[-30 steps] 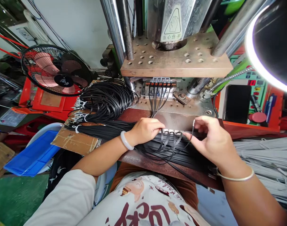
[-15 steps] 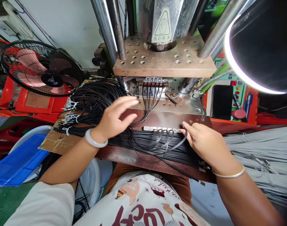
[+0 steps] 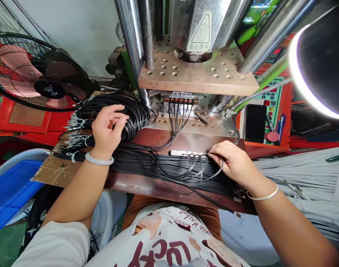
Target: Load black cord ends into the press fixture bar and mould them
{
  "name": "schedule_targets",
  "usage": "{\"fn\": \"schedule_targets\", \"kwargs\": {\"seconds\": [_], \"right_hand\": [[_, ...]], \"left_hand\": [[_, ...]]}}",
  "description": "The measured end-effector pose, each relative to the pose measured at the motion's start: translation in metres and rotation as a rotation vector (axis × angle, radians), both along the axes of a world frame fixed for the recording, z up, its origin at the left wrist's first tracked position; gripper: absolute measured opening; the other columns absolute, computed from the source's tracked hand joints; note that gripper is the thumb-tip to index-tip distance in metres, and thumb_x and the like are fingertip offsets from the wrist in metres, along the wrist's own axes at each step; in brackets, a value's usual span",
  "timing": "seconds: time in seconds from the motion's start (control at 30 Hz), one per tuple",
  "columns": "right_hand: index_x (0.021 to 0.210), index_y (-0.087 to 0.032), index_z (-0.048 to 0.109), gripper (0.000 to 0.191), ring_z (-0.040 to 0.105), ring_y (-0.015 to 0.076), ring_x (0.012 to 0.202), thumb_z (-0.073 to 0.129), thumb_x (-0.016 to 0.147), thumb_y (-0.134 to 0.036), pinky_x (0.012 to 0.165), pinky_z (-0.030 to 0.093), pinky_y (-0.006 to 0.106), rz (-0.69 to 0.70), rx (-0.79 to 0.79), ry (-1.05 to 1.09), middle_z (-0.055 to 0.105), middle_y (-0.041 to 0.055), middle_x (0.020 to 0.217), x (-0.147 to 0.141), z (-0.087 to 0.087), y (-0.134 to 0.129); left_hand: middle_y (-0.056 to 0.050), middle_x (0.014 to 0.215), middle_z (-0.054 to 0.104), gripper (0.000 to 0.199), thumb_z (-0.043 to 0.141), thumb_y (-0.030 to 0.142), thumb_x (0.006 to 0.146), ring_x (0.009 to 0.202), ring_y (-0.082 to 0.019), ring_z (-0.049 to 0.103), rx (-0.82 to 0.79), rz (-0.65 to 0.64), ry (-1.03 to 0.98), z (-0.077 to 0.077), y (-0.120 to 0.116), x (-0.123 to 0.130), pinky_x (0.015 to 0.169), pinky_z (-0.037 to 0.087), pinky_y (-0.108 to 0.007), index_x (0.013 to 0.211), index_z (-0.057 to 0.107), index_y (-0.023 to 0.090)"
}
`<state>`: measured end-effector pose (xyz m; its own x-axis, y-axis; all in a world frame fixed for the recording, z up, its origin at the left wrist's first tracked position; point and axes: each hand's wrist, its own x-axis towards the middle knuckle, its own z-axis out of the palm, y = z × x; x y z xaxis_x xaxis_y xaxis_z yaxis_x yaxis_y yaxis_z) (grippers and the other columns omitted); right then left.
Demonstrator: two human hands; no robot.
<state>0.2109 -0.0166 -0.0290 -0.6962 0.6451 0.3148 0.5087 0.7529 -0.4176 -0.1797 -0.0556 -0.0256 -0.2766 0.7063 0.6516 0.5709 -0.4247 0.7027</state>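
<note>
My left hand (image 3: 108, 128) is raised over the coiled bundle of black cables (image 3: 110, 107); its fingers are bent, apart from the thumb, with nothing visible between them. My right hand (image 3: 230, 157) is pinched at the right end of a narrow light-coloured strip fixture (image 3: 183, 152), and a thin black cable (image 3: 218, 172) loops down from its fingertips. Other cables curve out of the strip. The fingertips partly hide its right end. Beyond it, several cables run into a metal mould (image 3: 183, 107) under the press plate.
A press with a thick drilled plate (image 3: 197, 79) and steel columns stands ahead. A fan (image 3: 47, 87) is at left, above a blue tray (image 3: 13, 193). At right are a ring lamp (image 3: 297, 70), a phone (image 3: 255, 122) and grey cables (image 3: 305, 174). Straight black cables (image 3: 136, 163) lie along the bench.
My left hand has moved left, away from the mould, and its fingers have curled more. My right hand has shifted slightly left along the strip. The view has turned a little.
</note>
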Motion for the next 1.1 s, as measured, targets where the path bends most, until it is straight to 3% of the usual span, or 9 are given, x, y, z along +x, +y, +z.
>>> {"fn": "schedule_targets", "kwargs": {"seconds": [0.1, 0.23, 0.33, 0.47, 0.57, 0.63, 0.77, 0.93, 1.1], "right_hand": [[0.077, -0.019, 0.061, 0.019, 0.053, 0.0200, 0.077, 0.048, 0.091, -0.015, 0.072, 0.046, 0.034, 0.083, 0.046, -0.136, 0.062, 0.0068, 0.077, -0.003, 0.004, 0.003], [0.066, -0.020, 0.054, 0.026, 0.045, 0.0196, 0.070, 0.044, 0.086, -0.006, 0.066, 0.041, 0.033, 0.085, 0.111, -0.294, 0.056, 0.0063, 0.070, -0.013, 0.005, 0.001], [0.069, -0.019, 0.056, 0.023, 0.049, 0.0207, 0.074, 0.044, 0.086, -0.008, 0.069, 0.042, 0.034, 0.079, 0.106, -0.327, 0.059, 0.0074, 0.074, -0.012, 0.006, 0.005], [0.096, -0.018, 0.062, 0.015, 0.058, 0.0241, 0.093, 0.051, 0.089, -0.025, 0.082, 0.047, 0.039, -0.013, 0.078, -0.221, 0.064, 0.0102, 0.098, 0.029, 0.014, 0.017], [0.081, -0.021, 0.061, 0.013, 0.059, 0.0212, 0.080, 0.052, 0.088, -0.027, 0.072, 0.047, 0.036, -0.134, 0.103, -0.233, 0.063, 0.0057, 0.083, 0.068, 0.021, 0.015], [0.075, -0.020, 0.060, 0.017, 0.057, 0.0185, 0.071, 0.050, 0.089, -0.025, 0.066, 0.046, 0.033, -0.100, 0.064, -0.302, 0.061, 0.0038, 0.075, 0.081, 0.020, 0.008], [0.086, -0.018, 0.062, 0.017, 0.058, 0.0174, 0.074, 0.047, 0.091, -0.023, 0.066, 0.044, 0.030, -0.049, 0.095, -0.412, 0.061, 0.0056, 0.081, 0.066, 0.010, -0.010], [0.072, -0.017, 0.057, 0.019, 0.054, 0.0182, 0.064, 0.046, 0.088, -0.013, 0.059, 0.033, 0.032, -0.054, 0.314, -0.683, 0.059, 0.0062, 0.070, 0.044, 0.009, -0.020], [0.074, -0.015, 0.057, 0.013, 0.056, 0.0216, 0.051, 0.049, 0.080, -0.007, 0.047, 0.024, 0.031, -0.314, 0.342, -0.784, 0.059, 0.0082, 0.062, 0.045, 0.017, -0.020]], "left_hand": [[-0.006, 0.112, 0.067, 0.029, 0.066, 0.037, 0.086, 0.083, -0.015, 0.070, 0.010, 0.001, 0.002, 0.000, 0.000, -0.002, 0.069, 0.059, -0.026, 0.113, 0.063, 0.024], [-0.006, 0.112, 0.067, 0.030, 0.066, 0.038, 0.086, 0.082, -0.015, 0.070, 0.010, 0.001, -0.004, -0.002, 0.001, -0.003, 0.068, 0.059, -0.027, 0.112, 0.063, 0.025], [-0.006, 0.112, 0.067, 0.030, 0.066, 0.037, 0.086, 0.082, -0.015, 0.070, 0.007, -0.003, 0.004, -0.002, 0.001, -0.003, 0.069, 0.059, -0.026, 0.113, 0.063, 0.024], [-0.002, 0.110, 0.068, 0.028, 0.067, 0.034, 0.087, 0.080, -0.014, 0.071, 0.011, -0.002, -0.005, -0.004, 0.002, -0.005, 0.067, 0.060, -0.027, 0.113, 0.064, 0.028], [0.004, 0.108, 0.069, 0.029, 0.070, 0.032, 0.085, 0.077, -0.014, 0.071, 0.040, -0.007, -0.011, -0.008, 0.006, -0.010, 0.064, 0.061, -0.031, 0.114, 0.065, 0.031], [0.006, 0.106, 0.070, 0.028, 0.071, 0.032, 0.084, 0.075, -0.015, 0.071, 0.048, -0.006, -0.008, -0.011, 0.009, -0.013, 0.060, 0.062, -0.032, 0.112, 0.066, 0.031], [0.006, 0.104, 0.071, 0.027, 0.071, 0.033, 0.084, 0.074, -0.015, 0.071, 0.035, 0.005, -0.006, -0.016, 0.013, -0.015, 0.058, 0.061, -0.032, 0.111, 0.067, 0.031], [0.005, 0.106, 0.070, 0.028, 0.070, 0.032, 0.085, 0.074, -0.014, 0.071, 0.033, -0.017, -0.022, -0.012, 0.009, -0.010, 0.061, 0.061, -0.030, 0.113, 0.066, 0.031], [0.003, 0.109, 0.069, 0.028, 0.068, 0.031, 0.087, 0.076, -0.013, 0.071, 0.041, -0.015, -0.016, -0.003, 0.003, -0.007, 0.065, 0.060, -0.031, 0.115, 0.064, 0.031]]}}
